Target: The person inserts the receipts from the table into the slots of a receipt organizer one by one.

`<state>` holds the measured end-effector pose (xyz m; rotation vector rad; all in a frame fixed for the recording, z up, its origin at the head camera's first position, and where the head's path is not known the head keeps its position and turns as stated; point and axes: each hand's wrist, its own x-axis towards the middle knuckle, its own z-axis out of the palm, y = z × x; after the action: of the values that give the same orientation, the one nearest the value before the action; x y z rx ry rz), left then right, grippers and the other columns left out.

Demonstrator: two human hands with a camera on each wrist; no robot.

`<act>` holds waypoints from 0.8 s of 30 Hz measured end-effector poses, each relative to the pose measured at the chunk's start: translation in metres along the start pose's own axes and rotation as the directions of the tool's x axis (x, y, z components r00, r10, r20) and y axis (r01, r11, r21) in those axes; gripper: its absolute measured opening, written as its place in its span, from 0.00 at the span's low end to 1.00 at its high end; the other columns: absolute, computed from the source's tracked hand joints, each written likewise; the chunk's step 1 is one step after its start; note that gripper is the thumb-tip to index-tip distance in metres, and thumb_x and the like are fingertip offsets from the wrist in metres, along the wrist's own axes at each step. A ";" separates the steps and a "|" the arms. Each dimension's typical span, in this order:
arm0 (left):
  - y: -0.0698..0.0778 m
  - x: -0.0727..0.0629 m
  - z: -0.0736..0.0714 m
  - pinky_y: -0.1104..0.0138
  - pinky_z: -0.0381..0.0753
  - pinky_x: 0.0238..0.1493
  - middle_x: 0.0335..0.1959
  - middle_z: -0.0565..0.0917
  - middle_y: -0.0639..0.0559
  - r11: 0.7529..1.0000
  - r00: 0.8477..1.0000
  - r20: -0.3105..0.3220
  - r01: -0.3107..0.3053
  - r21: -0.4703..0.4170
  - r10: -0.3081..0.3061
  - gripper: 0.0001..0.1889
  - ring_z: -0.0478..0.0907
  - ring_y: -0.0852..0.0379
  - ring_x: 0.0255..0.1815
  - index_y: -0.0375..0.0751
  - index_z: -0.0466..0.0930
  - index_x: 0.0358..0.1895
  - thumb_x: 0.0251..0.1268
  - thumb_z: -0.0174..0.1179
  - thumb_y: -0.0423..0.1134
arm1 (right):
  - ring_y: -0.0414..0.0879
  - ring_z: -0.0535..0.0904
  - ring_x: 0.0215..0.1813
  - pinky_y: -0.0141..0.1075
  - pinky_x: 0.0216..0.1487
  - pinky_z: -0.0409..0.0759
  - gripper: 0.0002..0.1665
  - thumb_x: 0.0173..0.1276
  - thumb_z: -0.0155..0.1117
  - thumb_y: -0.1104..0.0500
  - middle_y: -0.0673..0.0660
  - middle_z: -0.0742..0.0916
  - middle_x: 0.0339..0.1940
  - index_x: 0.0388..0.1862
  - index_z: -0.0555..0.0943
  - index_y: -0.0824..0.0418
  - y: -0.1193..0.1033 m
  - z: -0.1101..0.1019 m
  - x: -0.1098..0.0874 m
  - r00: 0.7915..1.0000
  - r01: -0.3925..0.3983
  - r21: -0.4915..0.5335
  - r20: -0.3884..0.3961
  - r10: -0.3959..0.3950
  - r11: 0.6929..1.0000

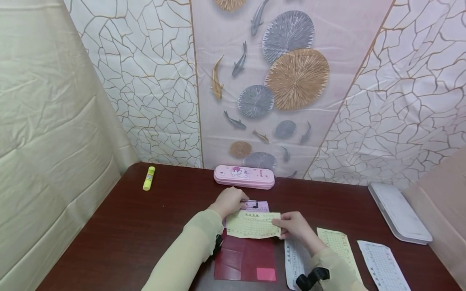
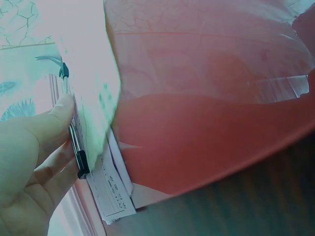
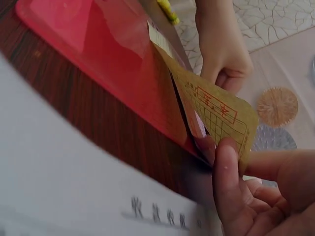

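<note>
The left hand (image 1: pixel 229 201) pinches the clip (image 2: pixel 76 139) at the far edge of the red folder (image 1: pixel 245 252), thumb on one side and fingers on the other. The right hand (image 1: pixel 294 227) pinches the right edge of the yellow slip (image 1: pixel 253 225) between thumb and fingers. The yellow slip lies crosswise over the far part of the red folder, just on the near side of the clip; its printed heading is along the far edge, and the right-wrist view shows a boxed red mark near the pinched end. A lilac sheet (image 1: pixel 263 206) is partly visible beyond the yellow slip, at the clip. The red folder rests on the bench (image 1: pixel 174 194) and carries a pink label (image 1: pixel 266 274) at its near right corner. To the right of the red folder, a white slip (image 1: pixel 293 258) lies partly beneath the right forearm. Next to it lies a second yellow slip (image 1: pixel 336 242), and farther right a second white slip (image 1: pixel 384 262). A white case (image 1: pixel 400 212) is positioned at the right edge of the bench. The pink pencil case (image 1: pixel 244 177) sits at the back edge, beyond the clip. The glue stick (image 1: pixel 149 178) lies at the far left corner, well apart from both hands.
</note>
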<state>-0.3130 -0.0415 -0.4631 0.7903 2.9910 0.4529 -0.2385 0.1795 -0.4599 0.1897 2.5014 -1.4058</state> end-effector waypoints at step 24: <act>-0.001 -0.002 0.001 0.69 0.77 0.53 0.45 0.86 0.59 0.999 1.000 0.015 0.016 -0.029 -0.016 0.13 0.80 0.61 0.50 0.50 0.86 0.48 0.59 0.65 0.45 | 0.40 0.76 0.15 0.30 0.19 0.79 0.12 0.65 0.63 0.61 0.54 0.79 0.13 0.25 0.77 0.67 -0.010 0.024 0.018 0.998 -0.050 0.196 0.045 0.041 0.979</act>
<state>-0.3119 -0.0429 -0.4641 0.7631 2.9674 0.4870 -0.2539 0.1541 -0.4688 0.2521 2.3084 -1.6211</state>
